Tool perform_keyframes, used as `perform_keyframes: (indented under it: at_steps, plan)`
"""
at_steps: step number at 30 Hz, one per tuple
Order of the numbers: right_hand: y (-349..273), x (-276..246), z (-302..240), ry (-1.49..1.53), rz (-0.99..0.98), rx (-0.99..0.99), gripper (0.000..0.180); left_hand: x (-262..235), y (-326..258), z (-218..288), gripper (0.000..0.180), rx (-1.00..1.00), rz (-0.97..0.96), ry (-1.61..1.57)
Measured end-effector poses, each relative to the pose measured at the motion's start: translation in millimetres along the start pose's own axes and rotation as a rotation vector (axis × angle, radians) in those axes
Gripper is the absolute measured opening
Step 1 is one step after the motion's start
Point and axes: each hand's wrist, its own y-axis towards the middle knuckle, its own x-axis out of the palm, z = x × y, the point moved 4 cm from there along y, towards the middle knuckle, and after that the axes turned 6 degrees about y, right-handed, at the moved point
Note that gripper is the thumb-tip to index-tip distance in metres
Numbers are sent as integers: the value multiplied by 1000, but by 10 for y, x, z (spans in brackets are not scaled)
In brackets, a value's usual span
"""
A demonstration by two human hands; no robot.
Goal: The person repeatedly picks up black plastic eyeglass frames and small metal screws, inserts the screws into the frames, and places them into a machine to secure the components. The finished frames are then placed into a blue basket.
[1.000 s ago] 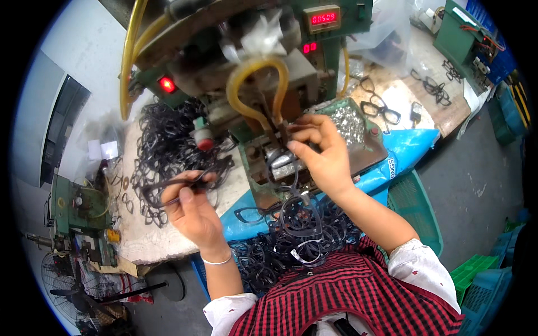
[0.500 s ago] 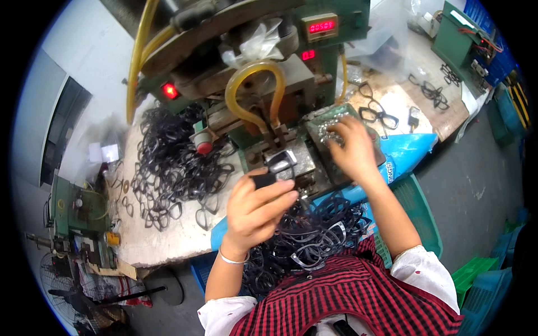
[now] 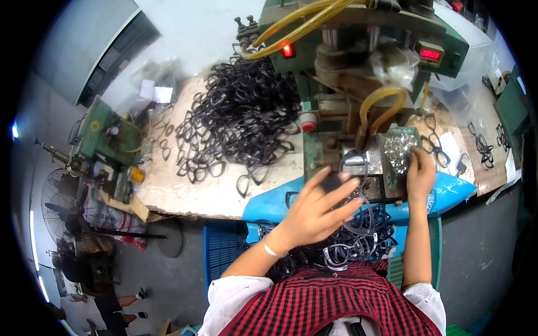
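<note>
My left hand (image 3: 314, 215) is in front of the press, its fingers bent around a dark plastic eyeglass frame (image 3: 367, 208). One rim of that frame reaches up by the metal work plate (image 3: 374, 163); motion blurs it. A dark patch, too unclear to name, shows between the fingers. My right hand (image 3: 421, 176) is at the right edge of a green tray (image 3: 394, 189) of small shiny metal parts (image 3: 399, 150). Its fingers are drawn together, and whatever they pinch is too small to make out. Several more eyeglass frames (image 3: 336, 252) lie heaped at my lap.
The green press (image 3: 305, 84) rises behind the plate, with yellow hoses (image 3: 386, 101) and a red button (image 3: 308, 123). A big pile of black eyeglass frames (image 3: 238, 117) covers the table's left. Blue plastic sheeting (image 3: 448, 193) drapes the front edge. A blue basket (image 3: 221, 252) stands below.
The view has swung left, so the press appears farther right. My right hand has shifted from over the metal parts to the tray's right edge. My left hand still holds the eyeglass frame near the plate.
</note>
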Motion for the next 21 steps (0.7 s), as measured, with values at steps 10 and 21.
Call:
perform_keyframes:
  at_steps: [10,21]
  plan:
    - [-69,-57,-42,310,32,133,16,-958,-651,-1523,16,-464,92,754]
    - [-336,-548,56,51,167,-6,11,-1265,-814,-2184,30,-498,-79,506]
